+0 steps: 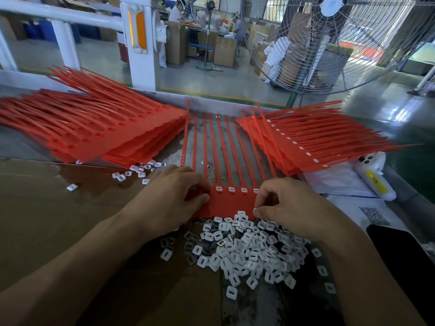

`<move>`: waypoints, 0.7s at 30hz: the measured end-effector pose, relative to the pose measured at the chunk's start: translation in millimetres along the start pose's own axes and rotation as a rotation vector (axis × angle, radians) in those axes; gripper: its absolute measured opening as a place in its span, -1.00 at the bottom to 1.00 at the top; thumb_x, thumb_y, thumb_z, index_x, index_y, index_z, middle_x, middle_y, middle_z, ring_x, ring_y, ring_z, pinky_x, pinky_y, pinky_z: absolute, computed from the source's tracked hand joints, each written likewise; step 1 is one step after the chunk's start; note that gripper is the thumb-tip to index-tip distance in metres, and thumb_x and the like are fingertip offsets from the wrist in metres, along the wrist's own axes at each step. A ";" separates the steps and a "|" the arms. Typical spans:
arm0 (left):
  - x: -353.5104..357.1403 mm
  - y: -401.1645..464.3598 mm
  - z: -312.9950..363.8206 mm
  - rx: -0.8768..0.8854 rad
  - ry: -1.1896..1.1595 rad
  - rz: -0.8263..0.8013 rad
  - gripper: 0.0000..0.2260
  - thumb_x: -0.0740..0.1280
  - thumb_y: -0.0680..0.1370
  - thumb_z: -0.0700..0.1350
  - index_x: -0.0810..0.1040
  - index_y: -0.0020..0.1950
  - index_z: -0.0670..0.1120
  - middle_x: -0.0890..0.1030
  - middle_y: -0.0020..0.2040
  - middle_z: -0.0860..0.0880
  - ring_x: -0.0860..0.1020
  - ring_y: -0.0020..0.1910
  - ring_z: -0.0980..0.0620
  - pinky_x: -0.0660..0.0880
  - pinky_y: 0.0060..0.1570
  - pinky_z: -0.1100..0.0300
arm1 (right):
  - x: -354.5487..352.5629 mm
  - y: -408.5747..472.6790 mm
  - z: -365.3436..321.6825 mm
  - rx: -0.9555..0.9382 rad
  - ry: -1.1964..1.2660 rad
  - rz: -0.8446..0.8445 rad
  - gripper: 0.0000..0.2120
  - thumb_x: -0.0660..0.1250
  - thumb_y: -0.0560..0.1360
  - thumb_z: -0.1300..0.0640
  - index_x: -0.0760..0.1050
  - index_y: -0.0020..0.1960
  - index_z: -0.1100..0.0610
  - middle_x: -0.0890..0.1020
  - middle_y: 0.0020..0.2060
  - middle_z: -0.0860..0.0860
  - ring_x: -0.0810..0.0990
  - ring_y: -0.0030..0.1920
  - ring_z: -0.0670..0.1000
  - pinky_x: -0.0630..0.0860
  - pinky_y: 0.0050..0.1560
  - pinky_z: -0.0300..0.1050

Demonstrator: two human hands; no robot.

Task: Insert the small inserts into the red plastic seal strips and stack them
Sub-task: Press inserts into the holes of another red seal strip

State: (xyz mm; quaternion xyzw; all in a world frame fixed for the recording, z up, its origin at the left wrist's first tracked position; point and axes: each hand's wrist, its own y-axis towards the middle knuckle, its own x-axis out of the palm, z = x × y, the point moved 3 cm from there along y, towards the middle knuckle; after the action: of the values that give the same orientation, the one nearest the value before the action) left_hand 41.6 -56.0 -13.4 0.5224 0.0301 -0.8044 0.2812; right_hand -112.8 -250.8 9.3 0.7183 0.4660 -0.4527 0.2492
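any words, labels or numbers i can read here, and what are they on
No text can be read.
Square code on the white sheet: a pattern, too blurred to scan.
Yellow label on the white bottle: dark print, too blurred to read.
Red seal strips and white inserts: no print shows.

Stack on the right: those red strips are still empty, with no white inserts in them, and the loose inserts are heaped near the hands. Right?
Not quite. In the head view the right stack already carries a row of white inserts along its strips; it is the left stack whose holes show empty. The loose inserts are indeed heaped near the hands, left hand and right hand, at the strip being filled.
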 end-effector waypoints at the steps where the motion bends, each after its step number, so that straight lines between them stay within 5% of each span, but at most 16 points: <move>1: -0.5 0.1 0.6 0.001 0.003 -0.001 -0.78 0.27 0.57 0.19 0.57 0.19 0.25 0.54 0.13 0.25 0.44 0.19 0.18 0.43 0.28 0.01 | 0.4 0.5 0.6 0.002 0.030 0.013 -0.84 0.57 0.45 0.03 0.61 -0.22 -0.09 0.68 -0.27 -0.14 0.63 -0.25 -0.18 0.56 -0.19 -0.12; 8: -3.3 0.0 2.9 0.003 0.017 0.003 -0.78 0.28 0.59 0.16 0.59 0.21 0.21 0.55 0.13 0.23 0.45 0.20 0.16 0.43 0.28 0.00 | 1.6 1.5 -5.8 -0.068 0.279 0.142 -0.85 0.57 0.47 0.09 0.62 -0.19 -0.06 0.68 -0.26 -0.10 0.64 -0.25 -0.08 0.57 -0.17 -0.13; 15: -7.6 -1.9 8.9 0.013 -0.033 0.111 -0.84 0.33 0.59 0.08 0.65 0.13 0.15 0.58 0.07 0.20 0.47 0.16 0.13 0.43 0.25 0.00 | 3.9 1.8 -18.3 -0.130 0.476 0.240 -0.87 0.54 0.50 0.17 0.68 -0.08 -0.05 0.71 -0.20 -0.16 0.65 -0.20 -0.23 0.46 -0.15 -0.45; 19: -7.9 -2.0 16.4 -0.014 -0.200 0.173 -0.90 0.41 0.57 -0.01 0.69 0.05 0.12 0.63 -0.04 0.22 0.55 0.01 0.25 0.41 -0.01 0.42 | 10.3 0.7 -27.2 -0.166 0.580 0.227 -0.87 0.54 0.51 0.16 0.70 -0.04 -0.07 0.73 -0.15 -0.19 0.69 -0.09 -0.21 0.51 0.01 -0.26; 21: -6.0 -2.2 19.4 -0.037 -0.325 0.167 -0.92 0.43 0.57 -0.02 0.70 0.02 0.12 0.66 -0.11 0.24 0.58 -0.07 0.29 0.43 -0.10 0.46 | 15.6 0.4 -34.1 -0.195 0.608 0.208 -0.85 0.53 0.51 0.16 0.70 -0.03 -0.08 0.73 -0.13 -0.17 0.70 -0.07 -0.19 0.52 0.05 -0.18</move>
State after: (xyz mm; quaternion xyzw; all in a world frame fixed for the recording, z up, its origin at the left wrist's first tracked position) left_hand 26.3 -58.2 0.0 0.3810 -0.0443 -0.8514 0.3578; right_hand -95.8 -217.4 11.4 0.8369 0.4844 -0.1430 0.2110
